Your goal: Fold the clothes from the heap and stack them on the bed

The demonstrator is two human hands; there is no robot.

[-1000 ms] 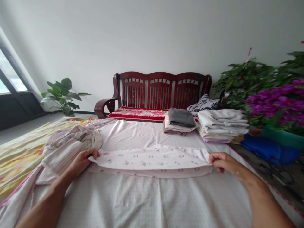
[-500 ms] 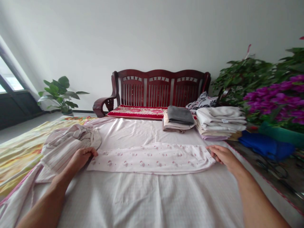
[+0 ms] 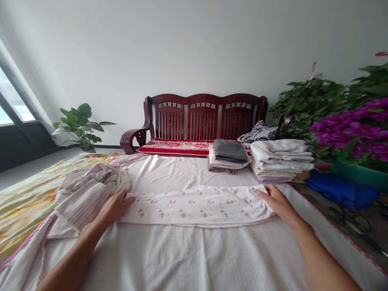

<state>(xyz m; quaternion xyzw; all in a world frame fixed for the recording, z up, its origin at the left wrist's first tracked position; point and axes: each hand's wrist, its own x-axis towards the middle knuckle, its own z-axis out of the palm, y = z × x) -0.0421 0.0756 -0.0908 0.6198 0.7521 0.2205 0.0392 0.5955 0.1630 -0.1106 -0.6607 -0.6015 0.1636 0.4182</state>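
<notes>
The broad surface draped in pale pinkish-white cloth (image 3: 169, 258) fills the near half and gives wide, flat support for laying fabric out at full length. Beyond its far edge stands a dark red, glossy wooden settle with a slatted back (image 3: 201, 121), set against the wall. Across the middle of the surface lies a long white cloth with a small pinkish print (image 3: 197, 206), doubled into a strip running left to right; lying lengthwise before the person, both its ends come within reach.

At the left, a crumpled heap of pale striped cloth (image 3: 81, 190) sits just beside the strip's left end, probably put there to leave the middle free. At the far right, a tall stack of folded off-white cloths (image 3: 281, 155) stands just beside a lower stack topped with dark grey fabric (image 3: 230, 150), both seemingly kept out of the hands' way.

The left hand (image 3: 117, 206) rests at the strip's left end, the right hand (image 3: 274, 200) at its right end, perhaps to keep it straight. The left fingers are bent, the right ones slightly parted at the thumb; whether either pinches the fabric I cannot tell.
</notes>
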